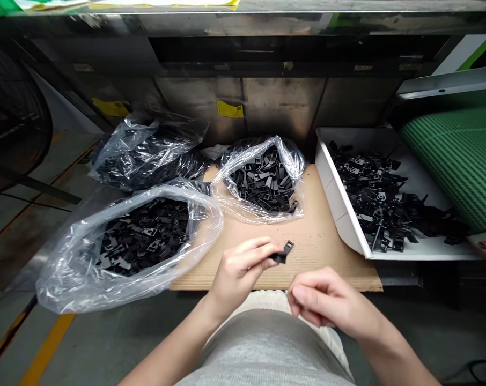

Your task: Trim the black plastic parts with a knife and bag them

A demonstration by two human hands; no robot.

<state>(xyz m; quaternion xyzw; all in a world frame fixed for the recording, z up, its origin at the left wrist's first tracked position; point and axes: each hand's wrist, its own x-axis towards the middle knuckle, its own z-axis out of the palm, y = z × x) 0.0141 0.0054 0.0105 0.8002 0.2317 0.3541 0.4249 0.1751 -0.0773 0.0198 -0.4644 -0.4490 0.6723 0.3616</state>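
My left hand (241, 268) pinches a small black plastic part (284, 252) between thumb and fingers, just above the front edge of the brown board (323, 241). My right hand (327, 300) hovers a little lower and to the right, fingers curled together; whether anything is inside them is hidden. Both hands are over my lap, apart from each other.
Three clear plastic bags of black parts lie on the board: a large one at front left (82, 268), one behind it (146, 150), a smaller one at centre (263, 182). A white tray (339, 203) with several black parts stands right, beside a green conveyor belt (460, 161).
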